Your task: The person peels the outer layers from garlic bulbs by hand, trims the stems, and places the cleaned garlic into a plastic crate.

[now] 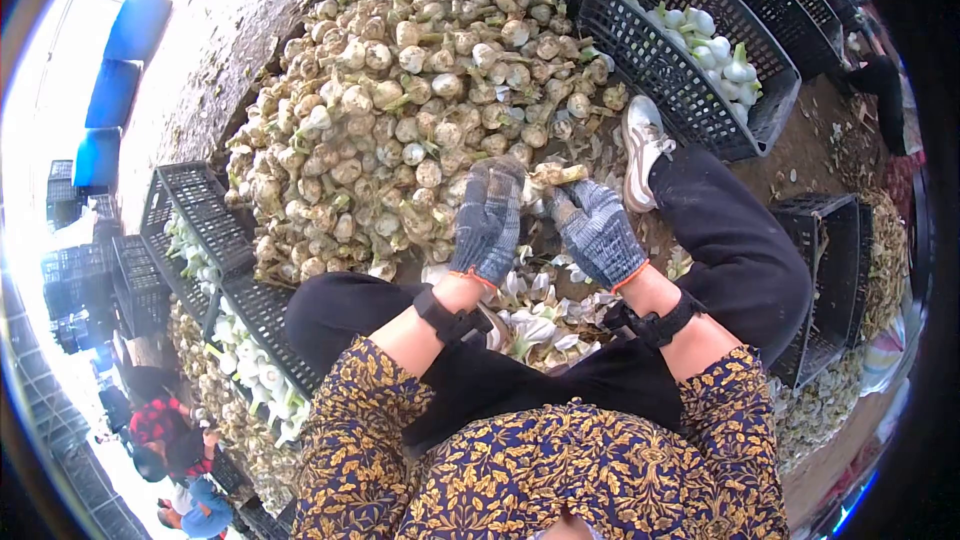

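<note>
A dirt-stained garlic bulb [552, 175] with a short cut stem lies between my gloved fingertips, its stem toward the right. My left hand [488, 222], in a grey knit glove with an orange cuff, has its fingers pressed together at the bulb's left end. Just under the stem, the curled fingers of my right hand [600, 235] meet the bulb; its glove matches. The exact contact of the fingers is partly hidden. Beyond both hands rises a large heap of unpeeled garlic [410, 110]. Loose pale peelings [540, 315] lie on the ground between my legs.
At the upper right, a black crate [690, 125] holds cleaned white garlic [715, 55]. Crates [265, 325] with more white bulbs stand at my left. Another black crate [815, 285] is beside my right knee. Other people [175, 435] sit at the lower left.
</note>
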A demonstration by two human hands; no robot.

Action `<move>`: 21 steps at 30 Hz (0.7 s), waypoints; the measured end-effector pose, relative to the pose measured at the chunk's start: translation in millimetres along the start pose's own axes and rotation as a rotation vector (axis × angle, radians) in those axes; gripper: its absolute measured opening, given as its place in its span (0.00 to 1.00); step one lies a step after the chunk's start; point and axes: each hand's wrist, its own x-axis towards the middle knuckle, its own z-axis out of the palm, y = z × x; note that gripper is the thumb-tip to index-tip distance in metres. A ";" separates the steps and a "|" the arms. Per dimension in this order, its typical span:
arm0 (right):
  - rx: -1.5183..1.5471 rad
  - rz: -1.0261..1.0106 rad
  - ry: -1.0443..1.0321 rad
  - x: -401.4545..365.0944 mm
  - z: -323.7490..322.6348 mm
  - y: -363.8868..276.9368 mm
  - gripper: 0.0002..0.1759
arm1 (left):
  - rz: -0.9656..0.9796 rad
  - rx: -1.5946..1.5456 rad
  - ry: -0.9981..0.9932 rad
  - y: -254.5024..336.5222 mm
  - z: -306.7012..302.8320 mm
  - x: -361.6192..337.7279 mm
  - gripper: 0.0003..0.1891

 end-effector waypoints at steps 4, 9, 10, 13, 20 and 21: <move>0.056 0.039 0.035 -2.7 6.0 4.1 0.12 | -0.413 -0.353 -0.081 7.8 -5.0 7.3 0.17; 0.200 0.110 0.166 5.4 2.9 -3.4 0.11 | -1.249 -1.185 -0.215 21.7 -18.7 27.4 0.20; 0.296 0.210 0.137 7.3 0.0 -6.7 0.11 | -1.317 -1.308 -0.227 22.0 -19.3 29.3 0.20; 0.147 0.127 0.154 0.5 6.3 0.6 0.10 | -1.315 -1.437 -0.349 18.6 -22.3 23.9 0.21; 0.217 0.249 0.078 10.9 -10.4 7.4 0.14 | -0.480 -0.988 -0.063 40.9 -23.7 18.3 0.17; 0.218 0.251 0.077 9.4 -9.9 6.5 0.14 | -0.482 -0.988 -0.064 31.7 -19.0 16.0 0.17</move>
